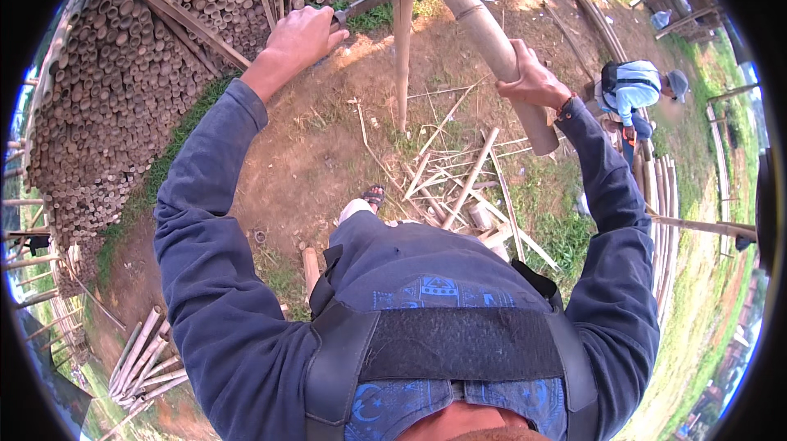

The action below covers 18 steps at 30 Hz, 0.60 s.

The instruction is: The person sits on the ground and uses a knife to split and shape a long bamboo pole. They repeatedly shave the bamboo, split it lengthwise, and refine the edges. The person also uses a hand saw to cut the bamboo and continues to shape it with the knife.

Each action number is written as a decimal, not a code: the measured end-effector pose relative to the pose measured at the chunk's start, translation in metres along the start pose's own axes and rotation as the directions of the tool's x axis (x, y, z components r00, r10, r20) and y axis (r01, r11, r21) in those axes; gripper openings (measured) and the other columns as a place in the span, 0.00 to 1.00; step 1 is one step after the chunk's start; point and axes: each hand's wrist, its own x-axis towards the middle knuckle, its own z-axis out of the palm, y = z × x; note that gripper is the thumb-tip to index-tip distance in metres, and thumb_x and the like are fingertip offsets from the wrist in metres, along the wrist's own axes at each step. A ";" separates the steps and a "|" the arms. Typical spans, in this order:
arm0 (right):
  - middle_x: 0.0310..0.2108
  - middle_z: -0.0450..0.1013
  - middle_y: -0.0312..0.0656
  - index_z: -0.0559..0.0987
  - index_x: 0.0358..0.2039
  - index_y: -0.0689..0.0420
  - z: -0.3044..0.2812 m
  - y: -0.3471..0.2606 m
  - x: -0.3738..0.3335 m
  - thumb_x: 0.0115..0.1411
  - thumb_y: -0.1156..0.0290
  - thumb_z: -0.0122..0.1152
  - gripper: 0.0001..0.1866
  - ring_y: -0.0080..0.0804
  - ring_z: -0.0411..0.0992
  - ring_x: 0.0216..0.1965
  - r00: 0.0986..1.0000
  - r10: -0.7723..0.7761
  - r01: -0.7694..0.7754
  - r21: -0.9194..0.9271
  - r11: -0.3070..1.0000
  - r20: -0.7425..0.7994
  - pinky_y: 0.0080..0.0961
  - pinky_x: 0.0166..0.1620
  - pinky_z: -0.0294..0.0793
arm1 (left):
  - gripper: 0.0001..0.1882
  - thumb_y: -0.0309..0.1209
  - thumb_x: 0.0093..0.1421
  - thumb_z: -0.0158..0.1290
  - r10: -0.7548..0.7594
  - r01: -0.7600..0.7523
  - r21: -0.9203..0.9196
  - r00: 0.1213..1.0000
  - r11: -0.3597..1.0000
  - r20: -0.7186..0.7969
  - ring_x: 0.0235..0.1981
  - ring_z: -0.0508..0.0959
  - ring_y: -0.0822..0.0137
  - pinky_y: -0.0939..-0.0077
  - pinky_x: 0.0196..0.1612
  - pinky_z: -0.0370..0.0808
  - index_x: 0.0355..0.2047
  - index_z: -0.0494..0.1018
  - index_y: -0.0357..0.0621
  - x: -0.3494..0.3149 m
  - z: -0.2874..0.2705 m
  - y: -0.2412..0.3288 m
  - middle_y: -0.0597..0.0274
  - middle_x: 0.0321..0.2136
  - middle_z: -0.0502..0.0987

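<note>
My left hand [301, 41] is closed round the dark handle of a machete [370, 2]. Its blade points right, toward a thick bamboo pole [471, 15]; I cannot tell whether the two touch. Around the pole's near part wraps my right hand [534, 78], fingers over its far side. The pole slants from the top centre down to a cut end at the right. A thinner upright bamboo post [402, 56] stands between my hands, close to the blade tip, its foot on the dirt.
A large stack of bamboo poles [106, 80], cut ends showing, fills the upper left. Split bamboo pieces [471, 175] litter the ground ahead of my feet. At the right another person [635, 88] bends beside long bamboo poles [662, 211]. More short bamboo lengths [147, 363] lie at lower left.
</note>
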 end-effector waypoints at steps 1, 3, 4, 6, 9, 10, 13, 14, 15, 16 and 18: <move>0.54 0.63 0.63 0.55 0.67 0.62 0.022 0.011 0.005 0.49 0.57 0.71 0.51 0.58 0.69 0.55 0.999 0.014 -0.011 0.065 0.998 -0.038 0.46 0.60 0.73 | 0.26 0.53 0.67 0.53 -0.062 0.065 -0.053 0.995 0.996 0.073 0.38 0.83 0.43 0.48 0.42 0.80 0.44 0.72 0.37 -0.004 0.009 0.005 0.42 0.32 0.80; 0.53 0.65 0.59 0.56 0.66 0.60 0.055 0.028 0.010 0.51 0.57 0.71 0.48 0.49 0.71 0.52 0.997 -0.036 0.054 0.258 0.965 -0.074 0.42 0.55 0.75 | 0.23 0.50 0.67 0.55 -0.159 0.163 -0.072 0.986 0.984 0.056 0.44 0.82 0.45 0.50 0.47 0.79 0.43 0.74 0.38 -0.009 0.025 0.007 0.44 0.38 0.81; 0.51 0.66 0.54 0.57 0.66 0.59 0.068 0.032 0.010 0.53 0.60 0.72 0.46 0.41 0.71 0.50 0.996 -0.039 0.064 0.348 0.935 -0.077 0.38 0.53 0.74 | 0.23 0.50 0.67 0.55 -0.160 0.167 -0.099 0.984 0.981 0.082 0.44 0.82 0.45 0.51 0.48 0.79 0.43 0.74 0.38 -0.010 0.031 0.006 0.44 0.37 0.81; 0.48 0.69 0.43 0.57 0.65 0.57 0.087 0.034 0.013 0.57 0.63 0.71 0.42 0.28 0.70 0.47 0.988 -0.133 0.154 0.630 0.761 -0.080 0.29 0.50 0.74 | 0.24 0.50 0.66 0.56 -0.166 0.168 -0.144 0.986 0.975 0.029 0.44 0.82 0.45 0.51 0.48 0.78 0.43 0.74 0.39 -0.006 0.038 0.000 0.44 0.37 0.81; 0.48 0.68 0.41 0.56 0.66 0.56 0.109 0.028 0.015 0.59 0.63 0.72 0.42 0.29 0.71 0.47 0.986 -0.155 0.140 0.810 0.569 -0.061 0.30 0.50 0.76 | 0.25 0.50 0.61 0.60 -0.132 0.137 -0.196 0.990 0.971 0.042 0.39 0.83 0.41 0.47 0.42 0.78 0.38 0.73 0.36 0.007 0.039 -0.006 0.41 0.31 0.81; 0.49 0.69 0.43 0.54 0.68 0.57 0.116 0.027 0.016 0.59 0.64 0.72 0.44 0.30 0.73 0.45 0.989 -0.147 0.070 0.870 0.489 0.003 0.31 0.47 0.78 | 0.23 0.48 0.60 0.62 -0.129 0.138 -0.192 0.990 0.972 0.056 0.39 0.83 0.44 0.50 0.44 0.78 0.40 0.75 0.37 0.013 0.037 -0.005 0.43 0.33 0.81; 0.55 0.68 0.49 0.43 0.71 0.64 0.136 0.023 0.018 0.56 0.58 0.75 0.58 0.32 0.74 0.49 0.987 -0.119 0.155 0.820 0.551 -0.106 0.30 0.51 0.77 | 0.25 0.49 0.58 0.62 -0.101 0.120 -0.428 0.993 0.896 0.067 0.40 0.83 0.45 0.52 0.44 0.77 0.43 0.76 0.37 0.027 0.030 0.006 0.44 0.34 0.82; 0.53 0.69 0.47 0.49 0.69 0.61 0.141 0.025 0.020 0.55 0.55 0.76 0.54 0.32 0.72 0.50 0.985 -0.100 0.174 0.827 0.535 -0.142 0.31 0.53 0.75 | 0.27 0.51 0.60 0.60 -0.119 0.138 -0.393 0.990 0.909 0.073 0.41 0.82 0.42 0.50 0.45 0.76 0.41 0.75 0.36 0.030 0.030 0.014 0.43 0.34 0.82; 0.51 0.69 0.45 0.56 0.66 0.58 0.147 0.026 0.022 0.54 0.51 0.77 0.50 0.32 0.70 0.51 0.995 -0.009 0.086 0.831 0.550 -0.097 0.32 0.55 0.73 | 0.30 0.55 0.62 0.57 -0.129 0.146 -0.405 0.989 0.902 0.070 0.41 0.81 0.40 0.48 0.45 0.76 0.40 0.75 0.34 0.033 0.029 0.019 0.41 0.34 0.82; 0.51 0.70 0.44 0.55 0.67 0.58 0.150 0.027 0.024 0.53 0.49 0.78 0.53 0.33 0.70 0.51 0.993 0.020 0.092 0.852 0.515 -0.119 0.32 0.55 0.73 | 0.32 0.57 0.63 0.56 -0.161 0.169 -0.379 0.986 0.910 0.051 0.40 0.81 0.39 0.47 0.45 0.76 0.40 0.75 0.32 0.035 0.029 0.025 0.38 0.34 0.81; 0.50 0.71 0.43 0.54 0.70 0.55 0.157 0.031 0.029 0.53 0.48 0.77 0.54 0.34 0.74 0.46 0.995 -0.001 0.089 0.898 0.430 -0.099 0.32 0.49 0.78 | 0.32 0.57 0.65 0.53 -0.124 0.130 -0.366 0.992 0.922 0.038 0.40 0.82 0.40 0.47 0.43 0.76 0.39 0.75 0.33 0.037 0.029 0.031 0.39 0.32 0.81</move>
